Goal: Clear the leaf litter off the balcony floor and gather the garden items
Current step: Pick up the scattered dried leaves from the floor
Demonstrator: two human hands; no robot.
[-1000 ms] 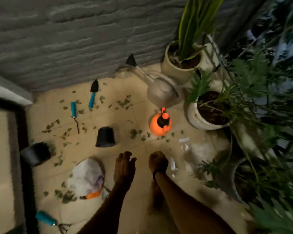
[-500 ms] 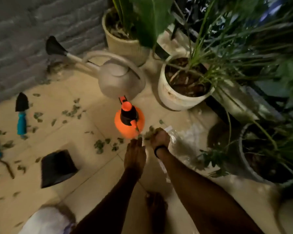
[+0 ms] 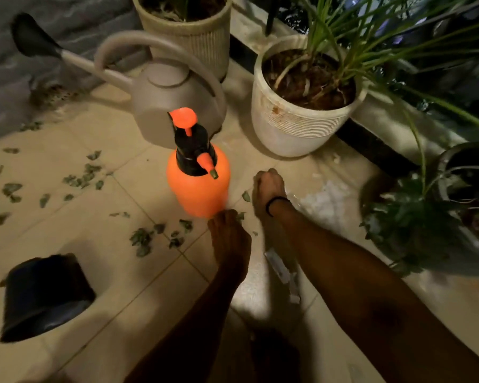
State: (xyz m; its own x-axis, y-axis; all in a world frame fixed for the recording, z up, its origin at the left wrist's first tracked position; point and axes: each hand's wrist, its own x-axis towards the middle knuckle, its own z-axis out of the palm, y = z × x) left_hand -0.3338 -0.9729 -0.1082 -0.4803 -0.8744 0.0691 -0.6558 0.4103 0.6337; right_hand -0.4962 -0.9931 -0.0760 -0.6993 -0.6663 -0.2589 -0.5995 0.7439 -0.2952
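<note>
Trouble would most likely come from the orange sprayer [image 3: 198, 186], which stands upright on the balcony floor [image 3: 122, 272] just beyond both hands. Leaf litter [image 3: 141, 239] is scattered over the tiles, mostly to the left, between the sprayer and a black pot [image 3: 44, 297] lying on its side, and a few scraps sit right at the sprayer's base. The left hand [image 3: 228, 239] reaches down there with its fingers [image 3: 223, 218] bunched together. A careless sweep could tip the sprayer back toward the watering can [image 3: 163, 100] behind it. The right hand [image 3: 268, 189] is just to the sprayer's right, fingers curled under. From where I stand I cannot tell whether it holds leaves or nothing, nor whether the left fingers are actually pinching a scrap. If the right hand does carry a handful, any slackening would drop the bits back onto the tiles. The light is dim, so small dark pieces near the white pot [image 3: 296, 128] or under the forearms could easily be missed.

A second ago both hands hung well short of the sprayer, and the whole floor was in view, including the blue-handled tools and a white bag. Now the view has come in close, those things have gone out of frame, and both hands are down at the sprayer.
</note>
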